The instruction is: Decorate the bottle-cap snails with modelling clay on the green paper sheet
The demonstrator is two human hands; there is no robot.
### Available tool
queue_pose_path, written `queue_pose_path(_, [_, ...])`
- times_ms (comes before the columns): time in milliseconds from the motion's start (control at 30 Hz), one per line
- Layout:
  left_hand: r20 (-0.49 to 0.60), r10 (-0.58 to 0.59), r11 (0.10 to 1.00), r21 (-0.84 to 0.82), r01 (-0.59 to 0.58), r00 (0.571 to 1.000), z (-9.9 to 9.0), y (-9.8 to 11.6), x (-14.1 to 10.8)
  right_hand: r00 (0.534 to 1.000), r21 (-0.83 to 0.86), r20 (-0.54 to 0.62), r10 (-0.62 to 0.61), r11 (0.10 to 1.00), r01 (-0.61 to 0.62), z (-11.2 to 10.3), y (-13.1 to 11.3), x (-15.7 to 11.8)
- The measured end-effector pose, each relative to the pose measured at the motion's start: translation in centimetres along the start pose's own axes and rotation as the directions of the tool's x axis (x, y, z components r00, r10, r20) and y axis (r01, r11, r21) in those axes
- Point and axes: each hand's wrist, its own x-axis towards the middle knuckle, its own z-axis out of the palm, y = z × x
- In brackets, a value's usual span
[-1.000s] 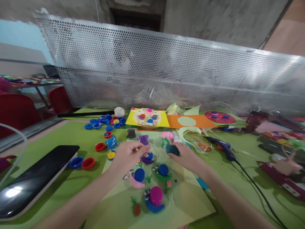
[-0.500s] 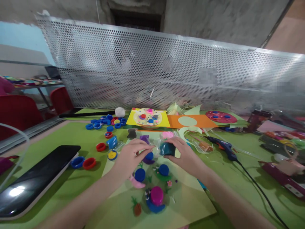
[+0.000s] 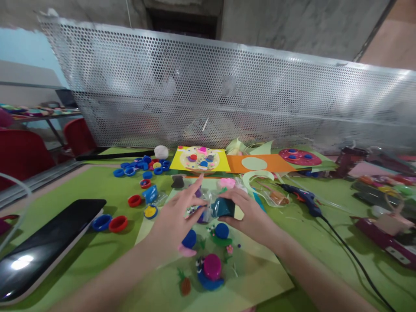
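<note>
My right hand point(image 3: 247, 210) grips a dark teal lump of modelling clay point(image 3: 224, 207) in a clear plastic wrapper, thumb below and fingers above. Close by on the left, my left hand point(image 3: 180, 212) has one finger raised, while its thumb and another finger pinch together at the wrapper's edge. What lies in that pinch is too small to make out. Beneath both hands is a pale green sheet point(image 3: 260, 277) bearing clay snails with bottle-cap shells: a magenta-capped snail point(image 3: 212, 268), a blue-capped green snail point(image 3: 222, 232), and others partly covered by my left hand. A clay carrot point(image 3: 185, 286) sits lower left.
A black phone-like slab point(image 3: 48, 251) and loose bottle caps point(image 3: 118, 223) lie to the left. Rightward are a glue gun point(image 3: 303, 198) with its cord and a brown clay packet point(image 3: 278, 198). Behind stand a yellow card point(image 3: 177, 162) and a perforated metal screen point(image 3: 208, 86).
My left hand has raised a finger and shifted slightly, now covering more of the pink snail. The teal clay packet, still in my right hand, has moved a little left and down.
</note>
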Motion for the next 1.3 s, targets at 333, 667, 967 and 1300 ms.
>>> queue_pose_path(333, [0.107,0.047,0.997,-0.059,-0.041,0.993,0.4,0.2,-0.6,0.999,0.053,0.038,0.009,0.999,-0.011,0.2,0.0,-0.1])
queue_pose_path(667, [0.04,-0.207,0.931,-0.3,0.21,0.977,0.0,1.8,-0.1,0.991,0.162,0.101,0.09,0.981,-0.106,0.3,-1.0,0.0])
queue_pose_path(967, [0.036,-0.292,0.828,-0.49,0.272,0.956,0.1,2.2,-0.3,0.987,0.26,0.122,0.104,0.956,-0.133,0.5,-1.5,-0.1])
queue_pose_path(1300, [0.244,-0.515,0.411,-0.771,0.487,0.822,0.2,1.1,1.2,0.972,0.378,0.026,0.232,0.898,-0.224,0.6,0.0,0.3])
